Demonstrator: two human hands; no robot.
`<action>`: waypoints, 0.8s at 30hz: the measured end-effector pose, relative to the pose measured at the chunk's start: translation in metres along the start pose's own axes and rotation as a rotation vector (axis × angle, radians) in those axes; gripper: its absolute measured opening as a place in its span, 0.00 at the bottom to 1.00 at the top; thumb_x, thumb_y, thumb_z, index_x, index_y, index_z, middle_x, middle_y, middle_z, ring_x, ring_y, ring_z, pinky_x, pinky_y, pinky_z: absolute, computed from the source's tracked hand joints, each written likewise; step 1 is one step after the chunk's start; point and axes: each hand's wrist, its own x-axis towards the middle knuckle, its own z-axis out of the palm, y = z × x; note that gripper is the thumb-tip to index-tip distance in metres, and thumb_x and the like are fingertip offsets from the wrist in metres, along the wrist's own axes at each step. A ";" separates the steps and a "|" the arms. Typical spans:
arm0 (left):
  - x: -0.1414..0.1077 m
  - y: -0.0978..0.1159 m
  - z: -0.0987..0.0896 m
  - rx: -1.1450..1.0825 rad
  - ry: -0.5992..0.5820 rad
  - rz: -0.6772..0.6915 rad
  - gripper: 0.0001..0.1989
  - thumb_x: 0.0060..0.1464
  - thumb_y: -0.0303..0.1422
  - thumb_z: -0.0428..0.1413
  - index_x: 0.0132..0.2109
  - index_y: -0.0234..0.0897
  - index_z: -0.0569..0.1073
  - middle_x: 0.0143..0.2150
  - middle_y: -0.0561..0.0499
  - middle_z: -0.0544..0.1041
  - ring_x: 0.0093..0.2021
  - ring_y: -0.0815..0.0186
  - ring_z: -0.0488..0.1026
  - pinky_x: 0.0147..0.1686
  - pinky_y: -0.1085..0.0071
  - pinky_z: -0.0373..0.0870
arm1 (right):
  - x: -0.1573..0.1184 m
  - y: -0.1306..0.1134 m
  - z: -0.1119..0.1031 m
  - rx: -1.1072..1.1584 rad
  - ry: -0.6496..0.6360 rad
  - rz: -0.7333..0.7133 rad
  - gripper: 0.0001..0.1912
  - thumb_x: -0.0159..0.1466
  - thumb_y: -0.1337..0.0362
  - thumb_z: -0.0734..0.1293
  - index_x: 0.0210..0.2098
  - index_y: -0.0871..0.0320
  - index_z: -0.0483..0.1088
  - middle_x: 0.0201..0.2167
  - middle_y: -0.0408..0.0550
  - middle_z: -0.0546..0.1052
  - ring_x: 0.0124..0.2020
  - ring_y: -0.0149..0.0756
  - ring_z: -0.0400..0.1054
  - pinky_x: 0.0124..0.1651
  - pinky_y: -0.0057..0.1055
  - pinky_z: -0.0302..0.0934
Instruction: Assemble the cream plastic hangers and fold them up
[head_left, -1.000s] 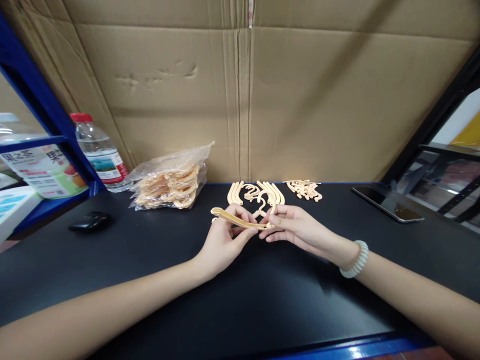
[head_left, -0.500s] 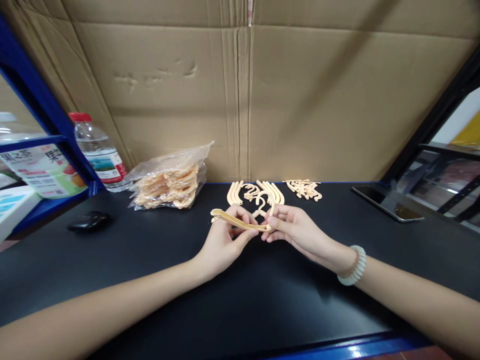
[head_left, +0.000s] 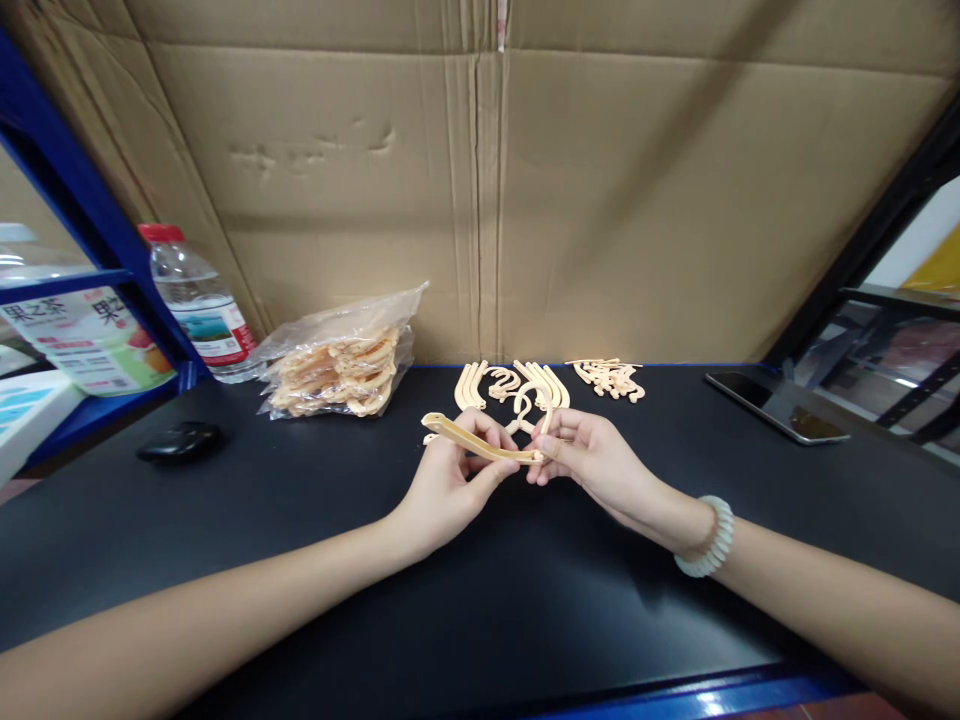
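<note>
My left hand (head_left: 461, 475) pinches a beige, slightly curved hanger arm (head_left: 472, 440) between thumb and fingers, its free end pointing left. At the arm's inner end, my right hand (head_left: 581, 445) grips a beige hanger hook (head_left: 543, 392) whose curve rises above the fingers. The two pieces meet between my fingertips; whether they are joined there is hidden. Just behind my hands lie loose hanger arms in a left group (head_left: 470, 385) and a right group (head_left: 546, 385), with several hooks (head_left: 502, 381) between them. A pile of small beige parts (head_left: 606, 378) lies farther right.
A clear plastic bag (head_left: 337, 360) of beige parts stands at the back left, near a water bottle (head_left: 201, 305) and a black mouse (head_left: 180, 442). A phone (head_left: 776, 407) lies at the right. Cardboard (head_left: 637, 180) walls off the back of the black table (head_left: 480, 620).
My right hand has shifted very slightly, and the hook leans a little differently. Both hands keep their hold on the pieces.
</note>
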 end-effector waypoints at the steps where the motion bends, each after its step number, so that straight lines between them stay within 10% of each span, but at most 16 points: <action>1: 0.000 0.000 0.000 -0.001 0.000 0.004 0.11 0.52 0.32 0.60 0.33 0.37 0.63 0.33 0.52 0.70 0.35 0.64 0.73 0.35 0.67 0.71 | 0.000 0.000 0.000 -0.004 0.002 -0.002 0.16 0.54 0.57 0.74 0.27 0.59 0.65 0.23 0.42 0.74 0.23 0.30 0.72 0.32 0.31 0.70; 24: 0.004 -0.003 -0.001 -0.130 0.099 -0.079 0.16 0.49 0.29 0.63 0.40 0.37 0.63 0.32 0.56 0.72 0.37 0.69 0.72 0.39 0.72 0.72 | 0.002 0.002 -0.001 -0.113 0.047 -0.063 0.16 0.53 0.56 0.75 0.27 0.60 0.68 0.25 0.41 0.69 0.25 0.26 0.61 0.22 0.22 0.58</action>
